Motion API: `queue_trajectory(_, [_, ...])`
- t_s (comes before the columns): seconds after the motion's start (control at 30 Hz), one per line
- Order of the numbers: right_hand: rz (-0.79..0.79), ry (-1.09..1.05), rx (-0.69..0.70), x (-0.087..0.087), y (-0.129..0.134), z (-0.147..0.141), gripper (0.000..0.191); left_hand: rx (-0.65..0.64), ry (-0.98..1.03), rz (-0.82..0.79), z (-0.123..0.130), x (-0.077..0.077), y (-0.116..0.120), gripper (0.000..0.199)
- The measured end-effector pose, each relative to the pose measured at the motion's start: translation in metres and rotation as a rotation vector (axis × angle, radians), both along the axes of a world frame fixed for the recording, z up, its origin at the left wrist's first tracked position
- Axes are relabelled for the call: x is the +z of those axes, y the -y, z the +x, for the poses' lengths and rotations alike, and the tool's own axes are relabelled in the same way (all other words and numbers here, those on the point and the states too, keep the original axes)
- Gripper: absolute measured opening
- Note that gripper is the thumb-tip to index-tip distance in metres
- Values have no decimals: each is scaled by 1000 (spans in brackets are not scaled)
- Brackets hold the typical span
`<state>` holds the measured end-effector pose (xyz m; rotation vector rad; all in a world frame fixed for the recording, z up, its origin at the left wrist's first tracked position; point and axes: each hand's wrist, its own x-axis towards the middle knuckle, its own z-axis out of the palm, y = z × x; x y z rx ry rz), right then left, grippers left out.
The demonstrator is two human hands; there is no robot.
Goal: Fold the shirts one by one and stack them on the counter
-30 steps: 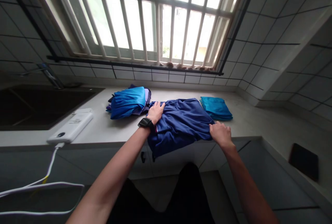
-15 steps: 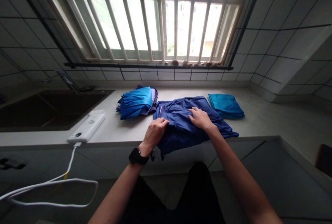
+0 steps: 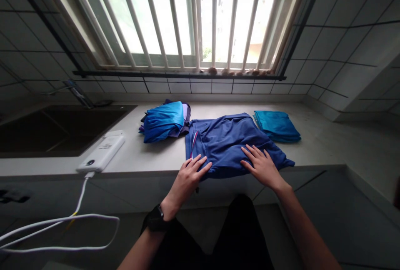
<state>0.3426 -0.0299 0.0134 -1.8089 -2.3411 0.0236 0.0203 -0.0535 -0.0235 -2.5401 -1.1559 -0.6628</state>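
Far left: white charging cable in loose loops below the edge of the white worktop, lead running up to a white power bank near the front edge; dark sink and metal faucet behind it. Next along, folded stack of blue garments, bright blue on top, purple layers beneath, just beside the main item. Then L hand, black wristwatch on wrist, open, fingers spread, fingertips on near edge of navy-blue garment, no grip. Garment lying flat on worktop at front edge, centre of frame, red-and-white stripe trim toward its left side, one corner pointing right. R hand also open, palm down, fingers spread on garment's near right part, nothing pinched. Far right: folded teal cloth just beside garment, w/ barred window along the wall behind the whole worktop. Handling, by appearance: light, soft, limp, prob. slippery synthetic knit, no stiffness to speak of; best hold likely at hem or edges w/ both hands, flat palms for smoothing, approx. as now.
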Motion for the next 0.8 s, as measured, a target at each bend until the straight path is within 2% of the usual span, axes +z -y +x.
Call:
queue_trajectory(0.07, [38, 12, -21, -4, 2, -3, 57, -23, 28, -3, -4, 1, -8, 51])
queue_trajectory(0.13, [49, 3, -8, -4, 6, -5, 58, -1, 91, -32, -10, 9, -14, 47])
queue_trajectory(0.27, [-1, -51, 197, 5, 22, 8, 71, 128, 189, -144, -25, 32, -15, 41])
queue_trajectory(0.33, [-16, -73, 276, 6, 30, 20, 77, 118, 160, -188, -31, 38, -10, 37])
queue_trajectory(0.4, [22, -67, 259, 1, 35, 30, 82, 65, 99, -205, -33, 35, -4, 47])
queue_trajectory(0.47, [90, -38, 187, -9, 37, 33, 83, 35, 47, -183, -32, 24, -1, 67])
queue_trajectory(0.5, [125, -25, 148, -14, 38, 32, 81, 41, 33, -160, -31, 17, 0, 70])
queue_trajectory(0.63, [233, -35, 33, -29, 37, 19, 68, 91, 42, -67, -28, -2, -5, 52])
queue_trajectory(0.8, [267, -55, 4, -32, 38, 13, 58, 77, 89, -47, -26, 0, -7, 39])
